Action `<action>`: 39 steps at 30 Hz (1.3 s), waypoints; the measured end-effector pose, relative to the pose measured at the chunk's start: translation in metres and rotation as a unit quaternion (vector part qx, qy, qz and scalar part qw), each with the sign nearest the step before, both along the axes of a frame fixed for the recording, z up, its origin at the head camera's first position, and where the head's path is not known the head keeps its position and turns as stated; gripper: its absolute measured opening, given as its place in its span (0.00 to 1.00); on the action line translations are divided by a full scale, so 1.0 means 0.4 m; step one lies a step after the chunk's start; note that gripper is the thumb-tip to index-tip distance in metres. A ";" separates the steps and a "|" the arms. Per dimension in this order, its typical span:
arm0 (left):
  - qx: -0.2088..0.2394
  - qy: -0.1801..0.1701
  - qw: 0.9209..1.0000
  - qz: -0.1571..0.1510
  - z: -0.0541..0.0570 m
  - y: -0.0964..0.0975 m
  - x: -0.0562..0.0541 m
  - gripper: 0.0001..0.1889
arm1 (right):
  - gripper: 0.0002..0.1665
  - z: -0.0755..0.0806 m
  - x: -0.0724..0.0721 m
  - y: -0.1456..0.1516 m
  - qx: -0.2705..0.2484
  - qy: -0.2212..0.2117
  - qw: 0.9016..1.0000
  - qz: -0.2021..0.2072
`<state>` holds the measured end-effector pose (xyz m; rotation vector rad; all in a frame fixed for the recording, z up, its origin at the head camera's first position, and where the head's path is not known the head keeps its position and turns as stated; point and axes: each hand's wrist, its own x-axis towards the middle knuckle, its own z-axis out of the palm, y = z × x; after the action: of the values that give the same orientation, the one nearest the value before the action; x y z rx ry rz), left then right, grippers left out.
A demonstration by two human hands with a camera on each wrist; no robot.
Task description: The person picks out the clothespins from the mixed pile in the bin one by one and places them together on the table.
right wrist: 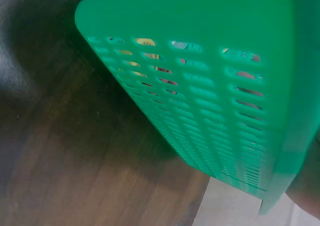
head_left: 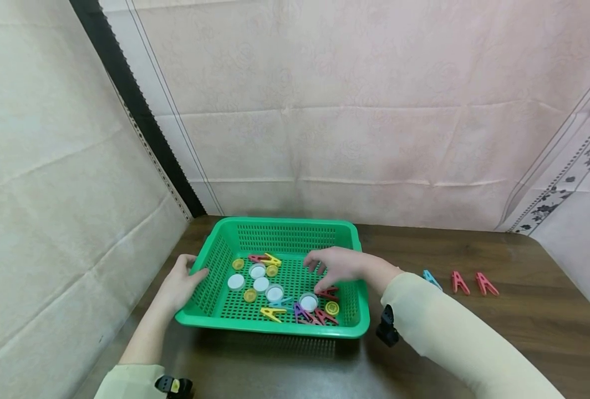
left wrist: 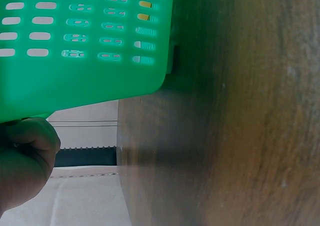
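My left hand (head_left: 178, 284) grips the left rim of a green plastic basket (head_left: 295, 327), thumb over the rim. In the left wrist view, the curled fingers (left wrist: 37, 136) show just under the rim. My right hand (head_left: 339, 264) reaches over the right rim into the basket, fingers spread and slightly bent. Its thumb is near or touching a dark red clothespin (head_left: 327, 293). Close by lie a white cap (head_left: 308, 302), a yellow cap (head_left: 332, 308), a red clothespin (head_left: 326, 317) and a purple clothespin (head_left: 300, 312). The right wrist view shows the basket's side wall (right wrist: 200, 101), which hides the fingers.
Further left in the basket lie several white caps (head_left: 236, 282), yellow caps (head_left: 250, 295) and clothespins (head_left: 273, 313). On the wooden table (head_left: 539, 299), right of the basket, lie a blue clothespin (head_left: 432, 279) and two red clothespins (head_left: 459, 282). Pale cloth (head_left: 365, 122) hangs behind.
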<state>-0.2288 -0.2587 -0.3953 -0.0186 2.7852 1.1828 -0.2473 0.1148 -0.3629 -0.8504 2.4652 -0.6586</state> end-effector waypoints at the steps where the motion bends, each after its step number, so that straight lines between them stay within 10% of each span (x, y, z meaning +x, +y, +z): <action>1: 0.000 0.000 1.000 0.000 0.000 0.000 0.000 0.29 | 0.34 -0.001 -0.003 -0.003 0.009 -0.002 1.000 0.002; 26: 0.012 0.009 1.000 0.012 -0.003 0.003 0.006 0.27 | 0.30 -0.062 -0.052 -0.055 0.154 -0.056 0.986 0.040; 39: 0.008 0.010 1.000 0.017 0.000 0.009 0.010 0.27 | 0.25 -0.109 -0.036 -0.072 0.178 -0.013 0.982 0.064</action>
<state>-0.2247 -0.2552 -0.3952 -0.0539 2.8046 1.2192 -0.2618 0.0860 -0.4063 -0.8409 2.3784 -0.1734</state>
